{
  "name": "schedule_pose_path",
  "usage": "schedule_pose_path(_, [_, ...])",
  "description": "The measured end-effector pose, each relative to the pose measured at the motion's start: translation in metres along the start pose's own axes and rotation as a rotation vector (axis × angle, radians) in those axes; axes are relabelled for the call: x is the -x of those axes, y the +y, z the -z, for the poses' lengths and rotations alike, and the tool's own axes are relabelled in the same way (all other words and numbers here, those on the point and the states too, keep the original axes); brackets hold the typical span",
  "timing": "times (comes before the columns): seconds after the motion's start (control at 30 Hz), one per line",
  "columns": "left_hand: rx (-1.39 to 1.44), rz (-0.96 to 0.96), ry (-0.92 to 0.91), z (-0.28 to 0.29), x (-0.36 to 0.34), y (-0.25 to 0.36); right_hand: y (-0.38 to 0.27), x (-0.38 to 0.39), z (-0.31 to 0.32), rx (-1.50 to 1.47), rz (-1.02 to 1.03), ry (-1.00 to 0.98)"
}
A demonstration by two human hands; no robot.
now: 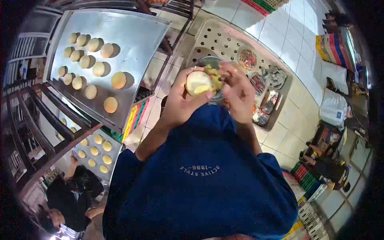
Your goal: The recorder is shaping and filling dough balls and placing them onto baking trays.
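In front of my chest, my left hand point(179, 98) grips a round, pale piece of dough point(197, 81) with a yellow patch near its lower edge. Thumb and fingers wrap round its rim. Right beside it is a lumpy yellow-green mass point(215, 77) that looks like filling. My right hand point(240, 90) curls its fingers at the right side of this mass, a little blurred; how firmly they hold it is hard to see. Under both hands a bowl point(209, 61) shows in part, mostly hidden by them.
Left, a metal tray point(138, 44) carries rows of round buns point(91, 92); a lower tray point(114, 158) holds more beside a person in black point(74, 196). Beyond my hands, a perforated crate point(218, 30) holds wrapped packs point(270, 102). Another person point(332, 172) is far right, near stacked crates point(306, 176).
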State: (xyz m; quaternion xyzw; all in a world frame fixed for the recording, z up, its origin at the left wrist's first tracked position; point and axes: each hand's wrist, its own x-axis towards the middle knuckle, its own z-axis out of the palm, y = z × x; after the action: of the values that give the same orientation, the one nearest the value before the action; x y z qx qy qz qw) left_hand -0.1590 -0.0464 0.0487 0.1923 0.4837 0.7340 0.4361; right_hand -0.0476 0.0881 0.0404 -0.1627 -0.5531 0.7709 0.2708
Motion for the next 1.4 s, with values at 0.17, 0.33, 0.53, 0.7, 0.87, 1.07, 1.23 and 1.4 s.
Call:
schedule_pose_path(0.17, [-0.176, -0.003, -0.158, 0.005, 0.003, -0.003, -0.024, -0.02, -0.013, 0.508, 0.171, -0.27])
schedule_pose_path(0.33, [-0.136, 0.128, -0.206, 0.005, 0.009, 0.0, -0.004, -0.016, -0.003, 0.445, 0.217, -0.25])
schedule_pose_path(0.53, [0.059, 0.113, -0.236, 0.007, 0.009, -0.009, -0.006, -0.007, -0.012, 0.056, -0.342, -0.031])
schedule_pose_path(0.7, [0.295, 0.19, -0.031, -0.007, 0.009, -0.007, 0.003, 0.001, -0.022, -0.054, -0.316, 0.104])
schedule_pose_path(0.87, [0.188, 0.142, 0.068, -0.01, 0.009, -0.005, 0.007, 0.005, -0.016, 0.456, 0.191, -0.075])
schedule_pose_path(1.07, [0.312, 0.147, 0.044, -0.005, 0.011, -0.012, 0.003, 0.002, -0.023, 0.183, -0.059, 0.097])
schedule_pose_path(1.23, [0.245, 0.143, 0.007, -0.007, 0.015, -0.015, 0.001, -0.005, -0.017, 0.005, -0.386, 0.138])
schedule_pose_path(1.4, [0.108, 0.1, -0.049, -0.005, 0.009, -0.011, -0.006, -0.007, -0.011, -0.122, -0.322, 0.051])
